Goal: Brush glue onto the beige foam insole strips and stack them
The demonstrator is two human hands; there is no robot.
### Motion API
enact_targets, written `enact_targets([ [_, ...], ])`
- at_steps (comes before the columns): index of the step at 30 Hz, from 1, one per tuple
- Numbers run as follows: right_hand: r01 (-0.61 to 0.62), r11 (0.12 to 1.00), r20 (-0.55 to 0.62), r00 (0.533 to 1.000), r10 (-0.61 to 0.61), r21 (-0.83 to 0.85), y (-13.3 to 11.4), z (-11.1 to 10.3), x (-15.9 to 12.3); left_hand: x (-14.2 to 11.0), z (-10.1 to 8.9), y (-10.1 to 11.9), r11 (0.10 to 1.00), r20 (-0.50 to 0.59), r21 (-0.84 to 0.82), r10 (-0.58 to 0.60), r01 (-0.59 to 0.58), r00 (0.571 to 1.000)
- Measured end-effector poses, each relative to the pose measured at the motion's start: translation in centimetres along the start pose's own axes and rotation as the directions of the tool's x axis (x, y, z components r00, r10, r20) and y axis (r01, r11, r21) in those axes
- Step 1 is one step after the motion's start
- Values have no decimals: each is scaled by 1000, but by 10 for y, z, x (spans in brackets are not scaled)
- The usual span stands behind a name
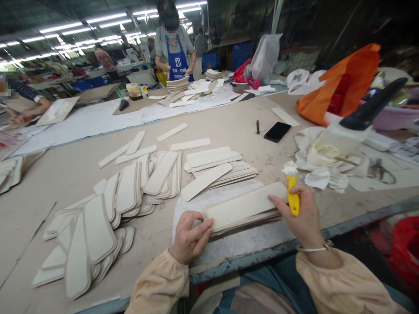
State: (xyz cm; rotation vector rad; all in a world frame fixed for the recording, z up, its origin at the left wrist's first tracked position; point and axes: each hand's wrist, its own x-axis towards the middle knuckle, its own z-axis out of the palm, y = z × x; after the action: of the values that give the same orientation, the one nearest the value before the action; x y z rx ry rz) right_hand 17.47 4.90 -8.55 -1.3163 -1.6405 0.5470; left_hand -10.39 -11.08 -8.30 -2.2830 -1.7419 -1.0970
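A stack of long, cream-coloured board strips with rounded corners lies before me on a white sheet. At its left end, my left hand is closed, thumb and fingers pinching the edge of the top strip. My right hand grips a yellow-handled brush whose upright head is coated in white paste. The thumb of that same hand touches the strip's right end. Just behind is another pile of strips. To the left, many more strips lie in overlapping heaps.
On the right stand a white jug with a black handle, crumpled cloth, scissors and an orange bag. A black phone lies farther back. Across the table a person in a blue apron stands behind stacked pieces.
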Motion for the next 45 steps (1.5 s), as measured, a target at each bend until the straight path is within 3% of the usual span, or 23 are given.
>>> enact_targets([
  [13, 73, 997, 45, 996, -73, 2, 3, -2, 3, 1, 1, -4, 998, 6, 23, 64, -64, 998],
  [27, -6, 999, 49, 999, 4, 48, 11, 1, 8, 7, 2, -8, 986, 21, 48, 162, -163, 987],
  [39, 5, 998, 53, 999, -1, -69, 18, 2, 9, 3, 2, -18, 976, 45, 74, 202, -205, 978],
  [45, -81, 994, 90, 993, 75, 67, 17, 3, 10, 4, 0, -22, 973, 60, 90, 209, -214, 976],
])
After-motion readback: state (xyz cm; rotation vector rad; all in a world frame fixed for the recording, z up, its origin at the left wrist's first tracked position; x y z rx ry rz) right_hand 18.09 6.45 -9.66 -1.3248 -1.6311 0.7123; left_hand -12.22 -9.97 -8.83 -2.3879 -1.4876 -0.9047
